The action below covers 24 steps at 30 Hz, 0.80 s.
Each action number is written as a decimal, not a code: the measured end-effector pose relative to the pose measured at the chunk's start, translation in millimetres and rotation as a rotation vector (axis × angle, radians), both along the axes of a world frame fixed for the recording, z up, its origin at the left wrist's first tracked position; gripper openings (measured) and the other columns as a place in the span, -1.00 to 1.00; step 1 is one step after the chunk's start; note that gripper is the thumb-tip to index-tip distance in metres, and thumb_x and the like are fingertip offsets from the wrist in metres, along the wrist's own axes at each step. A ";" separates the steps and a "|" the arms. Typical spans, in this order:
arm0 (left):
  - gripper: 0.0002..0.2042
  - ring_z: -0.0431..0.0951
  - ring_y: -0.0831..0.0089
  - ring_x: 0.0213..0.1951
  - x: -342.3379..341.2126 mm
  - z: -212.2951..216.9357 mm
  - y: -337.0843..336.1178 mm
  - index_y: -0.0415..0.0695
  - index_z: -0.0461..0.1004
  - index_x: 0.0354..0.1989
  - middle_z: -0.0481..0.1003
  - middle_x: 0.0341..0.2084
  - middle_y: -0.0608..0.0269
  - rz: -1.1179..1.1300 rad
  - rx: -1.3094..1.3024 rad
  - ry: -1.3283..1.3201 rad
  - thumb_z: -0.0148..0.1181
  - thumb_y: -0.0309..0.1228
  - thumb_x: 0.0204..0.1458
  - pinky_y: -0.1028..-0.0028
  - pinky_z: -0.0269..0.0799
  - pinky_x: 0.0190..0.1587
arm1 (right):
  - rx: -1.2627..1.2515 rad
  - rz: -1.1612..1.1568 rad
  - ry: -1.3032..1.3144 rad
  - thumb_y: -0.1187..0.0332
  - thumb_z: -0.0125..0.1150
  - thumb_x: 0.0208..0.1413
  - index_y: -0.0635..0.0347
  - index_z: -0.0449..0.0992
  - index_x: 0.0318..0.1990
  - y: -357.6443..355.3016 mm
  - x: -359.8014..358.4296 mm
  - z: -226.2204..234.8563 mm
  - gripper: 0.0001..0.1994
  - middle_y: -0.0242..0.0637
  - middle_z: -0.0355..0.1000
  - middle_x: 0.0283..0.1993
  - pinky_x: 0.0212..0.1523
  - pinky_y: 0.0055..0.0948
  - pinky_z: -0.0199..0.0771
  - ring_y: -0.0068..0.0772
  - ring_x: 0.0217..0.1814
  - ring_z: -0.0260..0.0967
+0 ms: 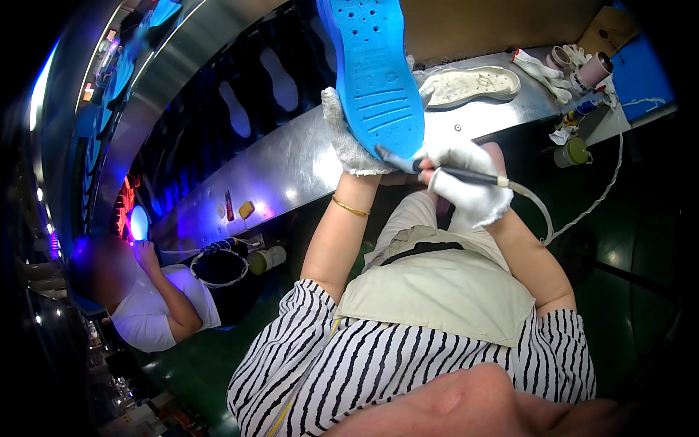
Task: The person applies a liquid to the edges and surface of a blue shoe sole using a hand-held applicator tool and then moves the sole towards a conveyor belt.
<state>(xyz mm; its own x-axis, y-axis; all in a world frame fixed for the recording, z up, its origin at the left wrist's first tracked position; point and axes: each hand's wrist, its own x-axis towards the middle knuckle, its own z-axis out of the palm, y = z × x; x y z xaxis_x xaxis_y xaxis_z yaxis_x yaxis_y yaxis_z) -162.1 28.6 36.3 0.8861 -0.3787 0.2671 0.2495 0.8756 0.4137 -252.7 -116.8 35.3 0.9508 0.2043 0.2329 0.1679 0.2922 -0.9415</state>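
Observation:
My left hand (pixel 344 138), in a white cotton glove, holds a bright blue shoe sole (pixel 375 69) upright by its lower edge, tread side facing me. My right hand (pixel 466 178), also gloved, grips a thin dark pen-shaped tool (pixel 437 171) whose tip touches the bottom rim of the blue sole. A pale cable (pixel 542 215) runs from the tool's back end down to the right. Both hands are raised above my lap, in front of a metal workbench edge (pixel 291 164).
A whitish sole (pixel 473 82) lies on the metal bench behind the blue one, with white gloves (pixel 546 73), tape rolls (pixel 593 69) and a small jar (pixel 571 151) at right. Another person in a white shirt (pixel 156 309) sits at left along the conveyor. Dark green floor lies below.

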 end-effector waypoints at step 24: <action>-0.32 0.44 0.09 -0.02 24.7 5.3 23.9 -0.17 0.25 0.15 0.37 0.02 -0.03 -0.201 0.091 0.088 -0.09 0.16 0.03 0.16 0.39 0.03 | -0.045 -0.013 -0.030 0.54 0.19 -0.05 0.26 0.41 -0.32 -27.0 8.9 -3.8 -0.88 -0.35 0.41 -0.37 -0.28 -0.60 0.38 -0.62 -0.34 0.37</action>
<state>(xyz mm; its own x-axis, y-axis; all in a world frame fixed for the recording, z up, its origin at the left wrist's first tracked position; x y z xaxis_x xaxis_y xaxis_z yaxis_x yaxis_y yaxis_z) -137.4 52.5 41.6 0.8087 -0.5692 0.1486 0.4539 0.7644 0.4579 -243.8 -143.9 31.5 0.9462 0.2026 0.2523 0.1999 0.2473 -0.9481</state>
